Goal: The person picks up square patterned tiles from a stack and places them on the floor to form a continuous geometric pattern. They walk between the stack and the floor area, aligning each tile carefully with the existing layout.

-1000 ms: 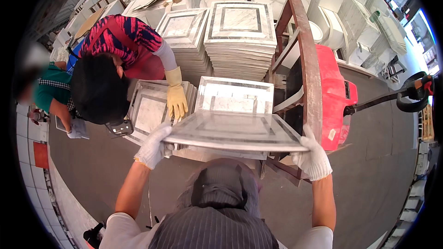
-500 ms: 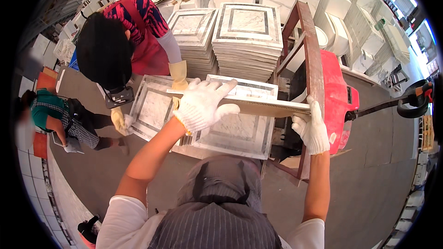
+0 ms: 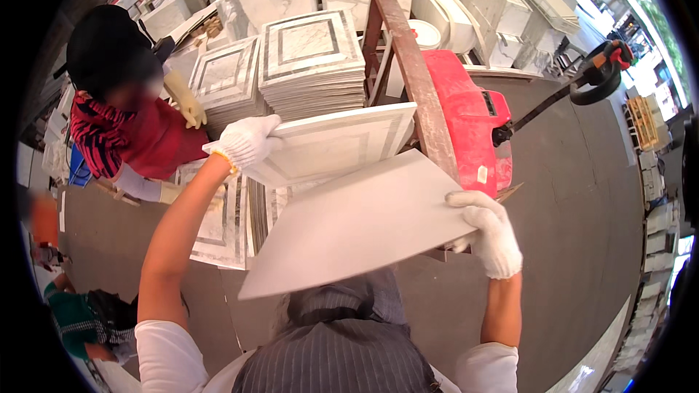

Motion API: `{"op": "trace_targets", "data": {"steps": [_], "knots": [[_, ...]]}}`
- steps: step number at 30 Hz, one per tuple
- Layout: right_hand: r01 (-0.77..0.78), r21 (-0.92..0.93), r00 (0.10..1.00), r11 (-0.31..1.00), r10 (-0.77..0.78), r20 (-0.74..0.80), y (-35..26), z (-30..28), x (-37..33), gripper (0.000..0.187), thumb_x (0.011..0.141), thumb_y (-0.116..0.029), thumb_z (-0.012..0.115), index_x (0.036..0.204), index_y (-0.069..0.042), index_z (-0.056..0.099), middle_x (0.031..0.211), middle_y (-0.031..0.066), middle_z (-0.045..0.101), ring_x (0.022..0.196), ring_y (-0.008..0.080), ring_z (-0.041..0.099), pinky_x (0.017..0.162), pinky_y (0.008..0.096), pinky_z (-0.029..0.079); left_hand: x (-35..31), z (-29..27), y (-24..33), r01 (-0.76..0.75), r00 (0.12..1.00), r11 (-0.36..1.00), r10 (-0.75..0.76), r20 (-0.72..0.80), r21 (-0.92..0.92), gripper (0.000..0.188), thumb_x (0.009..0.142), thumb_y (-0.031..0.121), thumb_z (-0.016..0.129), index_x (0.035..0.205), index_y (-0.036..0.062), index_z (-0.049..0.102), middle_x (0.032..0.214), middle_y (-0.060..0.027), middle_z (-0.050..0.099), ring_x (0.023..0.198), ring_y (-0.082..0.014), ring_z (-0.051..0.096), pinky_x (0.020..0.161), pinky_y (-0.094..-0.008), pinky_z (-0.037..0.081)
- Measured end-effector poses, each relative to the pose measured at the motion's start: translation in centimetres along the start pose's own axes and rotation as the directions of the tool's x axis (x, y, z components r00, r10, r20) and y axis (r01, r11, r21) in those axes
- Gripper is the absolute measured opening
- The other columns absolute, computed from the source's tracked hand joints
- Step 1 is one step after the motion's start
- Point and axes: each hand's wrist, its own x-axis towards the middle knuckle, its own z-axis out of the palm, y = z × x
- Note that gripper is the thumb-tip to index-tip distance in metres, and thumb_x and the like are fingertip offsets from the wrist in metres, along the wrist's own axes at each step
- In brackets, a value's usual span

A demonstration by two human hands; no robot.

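My left hand [image 3: 247, 140], in a white knit glove, grips the upper left edge of a marble tile [image 3: 328, 147] with a bordered pattern. The tile is tilted up on its edge over the stack. In my right hand [image 3: 489, 234], also gloved, is the right corner of a plain light-grey sheet [image 3: 364, 225], thin and flat. This sheet slants in front of the tile and hides its lower part and part of the stack. Another patterned tile [image 3: 227, 236] lies flat at the left, near a co-worker's gloved hand.
A co-worker in a red apron [image 3: 164, 145] stands at the left. Tall stacks of patterned tiles [image 3: 312, 54] rise beyond. A rusty metal frame [image 3: 415, 73] and a red pallet truck [image 3: 466, 116] stand to the right. Another person in green [image 3: 80, 320] is at lower left.
The tile has been raised to a steeper tilt. My right hand has brought the grey sheet away from it toward me. The co-worker's hands have shifted, and my view has turned right.
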Motion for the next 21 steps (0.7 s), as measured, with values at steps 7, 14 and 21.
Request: {"op": "trace_targets", "data": {"steps": [7,14,21], "knots": [[0.407,-0.007,0.893,0.913,-0.399,-0.207,-6.2,-14.5,-7.9,0.022,0.078,-0.023,0.061,0.078,-0.001,0.058,0.064,0.007,0.057,0.045,0.0141,0.054,0.034,0.0241,0.041,0.3,0.7,-0.1,-0.047,0.992,0.999,0.047,-0.113,0.0,0.036,0.082,0.037,0.062,0.101,0.0076,0.057,0.09,-0.0208,0.065,0.091,-0.0406,0.061,0.077,-0.0466,0.047],[0.62,0.18,0.751,0.764,-0.51,-0.42,-5.2,-22.5,-6.0,0.014,0.088,-0.012,0.055,0.078,-0.003,0.059,0.07,-0.0002,0.053,0.061,0.009,0.052,0.054,0.0208,0.043,0.5,2.6,-1.6,-0.077,0.988,0.995,0.067,-0.142,-0.065,0.033,0.081,0.035,0.063,0.097,0.0069,0.057,0.09,-0.0213,0.064,0.092,-0.0404,0.061,0.077,-0.0463,0.047],[0.716,0.139,0.672,0.684,-0.622,-0.403,-6.2,-30.1,-5.1,0.02,0.092,-0.019,0.058,0.093,-0.001,0.065,0.076,0.0057,0.063,0.061,0.0128,0.06,0.058,0.0257,0.052,-0.6,2.6,0.0,-0.006,0.986,1.0,0.007,-0.168,0.006,0.032,0.082,0.037,0.062,0.095,0.0077,0.057,0.086,-0.0199,0.065,0.088,-0.0404,0.062,0.075,-0.0456,0.047]]}}
